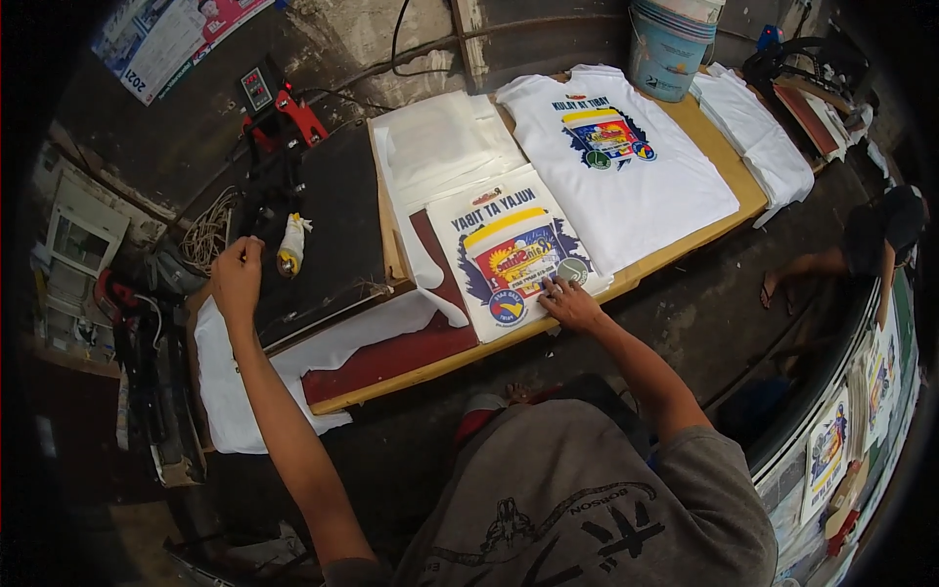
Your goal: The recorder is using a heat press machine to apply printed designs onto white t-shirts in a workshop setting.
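Note:
My right hand [574,306] lies with its fingers spread on the lower edge of a printed transfer sheet [518,256], which tops a pile and bears a mirrored, colourful paint-bucket design. My left hand [238,282] is raised by the left side of a heat press [337,220], its fingers closed together; what they hold, if anything, cannot be made out. Close to that hand, the press handle [292,245] is wrapped in white and yellow cloth. From under the black press plate a white shirt [230,391] hangs out. Right of the sheets lies a white T-shirt [670,181] with the same design, unmirrored.
Pale sheets [445,137] lie behind the transfers. A blue bucket [667,59] stands at the table's back, with folded white cloth [758,142] to its right. Coiled rope [210,230] lies left of the press. Another person's leg [807,266] shows at the right. More prints [827,455] rest at lower right.

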Tool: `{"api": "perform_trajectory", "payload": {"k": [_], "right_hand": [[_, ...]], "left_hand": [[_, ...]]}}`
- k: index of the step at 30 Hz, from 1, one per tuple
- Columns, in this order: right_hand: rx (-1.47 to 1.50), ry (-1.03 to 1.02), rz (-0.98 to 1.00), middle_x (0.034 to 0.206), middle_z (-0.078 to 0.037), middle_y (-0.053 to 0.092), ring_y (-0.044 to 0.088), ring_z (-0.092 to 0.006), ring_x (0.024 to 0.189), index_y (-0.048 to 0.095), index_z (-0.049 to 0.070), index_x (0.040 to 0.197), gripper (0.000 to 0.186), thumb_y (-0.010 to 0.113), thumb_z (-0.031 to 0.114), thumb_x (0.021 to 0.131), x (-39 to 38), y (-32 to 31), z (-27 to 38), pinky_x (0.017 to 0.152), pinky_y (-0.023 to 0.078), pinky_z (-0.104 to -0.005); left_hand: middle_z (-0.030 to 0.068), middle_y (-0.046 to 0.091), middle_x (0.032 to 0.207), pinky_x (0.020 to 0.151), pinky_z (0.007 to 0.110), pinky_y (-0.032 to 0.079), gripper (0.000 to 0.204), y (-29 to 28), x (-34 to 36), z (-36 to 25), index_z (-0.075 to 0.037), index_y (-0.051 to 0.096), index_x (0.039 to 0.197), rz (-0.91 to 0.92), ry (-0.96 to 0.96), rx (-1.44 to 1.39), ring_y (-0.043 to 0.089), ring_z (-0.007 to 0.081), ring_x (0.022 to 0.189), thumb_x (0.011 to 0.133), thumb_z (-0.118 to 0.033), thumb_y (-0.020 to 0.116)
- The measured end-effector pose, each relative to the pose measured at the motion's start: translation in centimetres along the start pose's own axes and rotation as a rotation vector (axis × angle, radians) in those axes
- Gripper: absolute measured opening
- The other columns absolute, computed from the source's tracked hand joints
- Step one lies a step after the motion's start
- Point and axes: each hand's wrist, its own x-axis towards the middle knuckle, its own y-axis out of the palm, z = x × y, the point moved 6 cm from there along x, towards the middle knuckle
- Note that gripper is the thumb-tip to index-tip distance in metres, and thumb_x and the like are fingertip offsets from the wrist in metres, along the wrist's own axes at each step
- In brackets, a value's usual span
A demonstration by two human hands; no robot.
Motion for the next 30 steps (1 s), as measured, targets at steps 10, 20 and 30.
{"api": "perform_trajectory", "payload": {"k": [10,20,30], "right_hand": [[0.015,-0.029,-0.013,0.134,-0.016,0.047,0.044,-0.0352,0.123,0.05,0.008,0.123,0.035,0.047,0.023,0.091,0.0,0.6,-0.2,0.098,0.04,-0.0503],[0.08,-0.099,-0.02,0.123,-0.013,0.054,0.049,-0.0303,0.117,0.052,0.01,0.118,0.029,0.048,0.02,0.091,-0.2,0.0,-0.2,0.095,0.043,-0.045],[0.099,0.003,-0.033,0.125,-0.011,0.05,0.046,-0.0301,0.119,0.055,0.014,0.114,0.035,0.062,0.031,0.084,-0.2,0.0,-0.5,0.093,0.045,-0.0443]], "left_hand": [[0.0189,0.065,0.078,0.067,0.04,0.046,0.03,0.1,0.3,0.8,-0.005,0.07,0.088,0.011,-0.01,0.007,0.063,0.0371,0.075,0.086,-0.03,0.054],[0.0196,0.064,0.074,0.063,0.04,0.044,0.03,-0.1,0.2,0.2,-0.002,0.069,0.087,-0.013,0.005,-0.017,0.062,0.0362,0.07,0.087,-0.029,0.055],[0.0186,0.063,0.071,0.061,0.039,0.043,0.031,0.2,0.4,0.7,-0.002,0.069,0.086,-0.008,0.031,-0.089,0.061,0.0346,0.066,0.087,-0.029,0.054]]}}
